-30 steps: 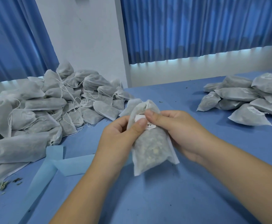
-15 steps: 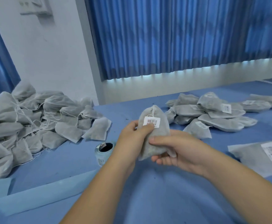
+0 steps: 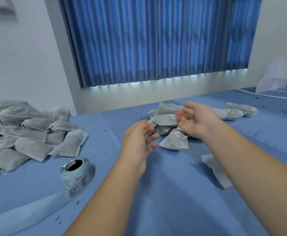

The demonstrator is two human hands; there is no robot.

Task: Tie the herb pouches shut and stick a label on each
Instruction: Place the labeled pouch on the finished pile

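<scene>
Both my hands hover empty over the blue table, fingers spread. My left hand [image 3: 140,140] is at the centre, palm turned right. My right hand [image 3: 194,119] is further back, palm up, over the pile of labelled grey pouches [image 3: 164,120]. One labelled pouch [image 3: 174,141] lies at the pile's front, just right of my left fingers. A big heap of unlabelled pouches with white drawstrings [image 3: 28,132] fills the left side. A roll of barcode labels [image 3: 77,171] stands near the left front, its blue backing strip [image 3: 25,212] trailing toward the left edge.
Another grey pouch [image 3: 214,169] lies flat under my right forearm. More labelled pouches [image 3: 236,111] lie at the back right. Small herb crumbs dot the blue table cloth [image 3: 173,201]. Blue curtains and a white wall stand behind the table's far edge.
The labelled pouch that both hands held has left them and both hands have opened over the right pile. My view has swung further right.
</scene>
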